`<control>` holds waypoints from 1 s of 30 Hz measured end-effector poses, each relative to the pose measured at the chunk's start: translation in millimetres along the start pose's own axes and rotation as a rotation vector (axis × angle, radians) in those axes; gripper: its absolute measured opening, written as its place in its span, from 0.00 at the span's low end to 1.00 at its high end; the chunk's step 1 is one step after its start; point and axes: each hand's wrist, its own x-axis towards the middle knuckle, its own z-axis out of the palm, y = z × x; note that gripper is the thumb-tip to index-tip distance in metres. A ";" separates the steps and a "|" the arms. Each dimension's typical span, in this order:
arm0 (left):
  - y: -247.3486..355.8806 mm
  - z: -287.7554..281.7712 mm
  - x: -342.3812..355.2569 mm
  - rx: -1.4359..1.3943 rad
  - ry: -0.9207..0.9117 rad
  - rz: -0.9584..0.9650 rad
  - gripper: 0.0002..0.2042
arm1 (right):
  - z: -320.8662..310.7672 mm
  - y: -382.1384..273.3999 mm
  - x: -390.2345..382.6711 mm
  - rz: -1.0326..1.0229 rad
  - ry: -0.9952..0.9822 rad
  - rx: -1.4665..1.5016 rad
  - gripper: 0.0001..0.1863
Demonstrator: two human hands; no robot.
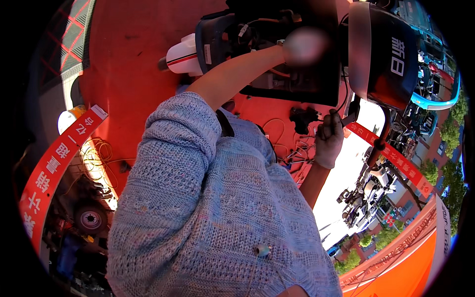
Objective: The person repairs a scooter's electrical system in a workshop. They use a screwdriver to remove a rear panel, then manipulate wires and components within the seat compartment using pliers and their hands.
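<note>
Head view: the work looks to be in its middle. An electric scooter [297, 64] takes up the upper centre of the frame with its body opened, so that a dark inner compartment and loose wiring are exposed. A black cover panel [386, 54] with a blue edge stands at the upper right. More cables and small dark parts [297, 133] lie spread on the red floor mat [128, 64] just below the scooter. Judging by this, the opening-up is done, and nothing yet looks refitted or closed.

The left arm, bare from the pushed-up sleeve of a blue-grey knit sweater [213, 208], stretches up and to the right into the open compartment. The left hand [303, 47] is there, against the wiring, but it is blurred, so I cannot tell whether its fingers are apart or closed on anything.

The right forearm rises from behind the sweater at centre right. The right hand [329, 141], grimy or gloved, is curled into a fist around a slim dark thing, perhaps a tool or a cable end. It is just beside the loose cables and below the scooter's body.

A white and red scooter part [184, 57] lies at the upper left of the scooter. A red banner [54, 168] curves along the left edge above a tyre [91, 219]. Parked scooters [361, 198] stand at lower right.
</note>
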 end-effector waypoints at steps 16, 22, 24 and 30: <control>48.0 -55.6 40.7 0.723 -0.642 0.120 0.08 | 1.3 -25.7 26.8 -0.180 0.016 0.022 0.19; 35.6 -43.4 25.4 0.526 -0.416 0.077 0.09 | -2.4 -20.0 18.3 -0.069 -0.026 0.090 0.22; 32.7 -41.0 20.5 0.490 -0.363 0.052 0.11 | -3.0 -15.2 15.2 -0.101 -0.003 0.074 0.21; 14.6 -61.4 -11.1 0.164 -0.389 -0.070 0.20 | 2.8 -9.7 23.0 -0.169 0.120 0.177 0.13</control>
